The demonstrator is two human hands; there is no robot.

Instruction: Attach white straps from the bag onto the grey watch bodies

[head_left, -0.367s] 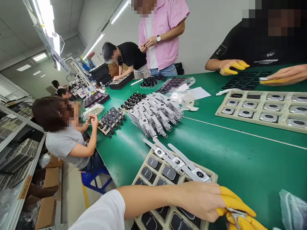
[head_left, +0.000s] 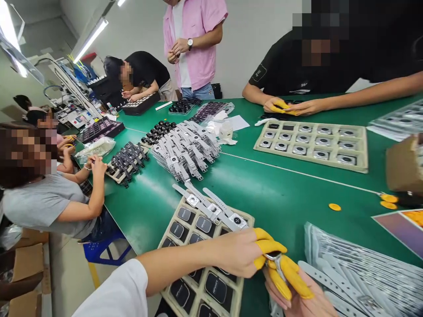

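Both hands, left hand and right hand, pinch a watch case between yellow-capped fingers. Risk: slick caps may let it drop onto the near tray.

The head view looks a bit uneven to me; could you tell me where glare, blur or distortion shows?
In the head view, ceiling tubes glare on the green table; wide-angle stretch bends the edges; the cardboard box at right is motion-blurred; the left hand and right hand with the small metal part stay fairly sharp.

The left hand has yellow rubber caps on its fingertips, and that arm wears a short white sleeve. The right hand wears yellow fingertip caps too.
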